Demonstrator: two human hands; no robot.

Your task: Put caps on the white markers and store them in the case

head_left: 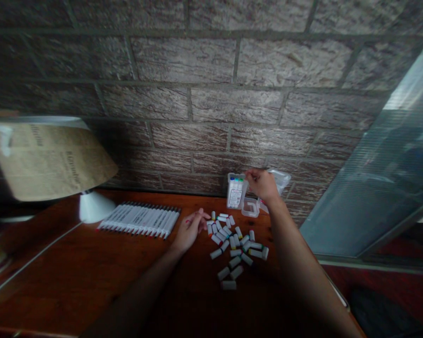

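Observation:
My right hand (263, 184) is above and beside a clear plastic case (246, 188), its fingers pinched near the case's upper right edge. What sits between those fingertips, if anything, is hidden. Inside the case stand white markers (236, 190) with blue, teal and green ends. A clear lid or second case part (281, 179) shows behind my right hand, and a small clear open tray (250, 208) lies below it. My left hand (189, 229) rests on the table, fingers loosely stretched toward a scattered pile of short white cylinders (227, 231) with coloured ends.
A row of long white markers (139, 219) lies side by side at left on the wooden table (74, 277). Beyond it stands a lamp with a printed shade (52, 157) and white base (95, 206), its cord crossing the table. A brick wall (211, 108) borders the back.

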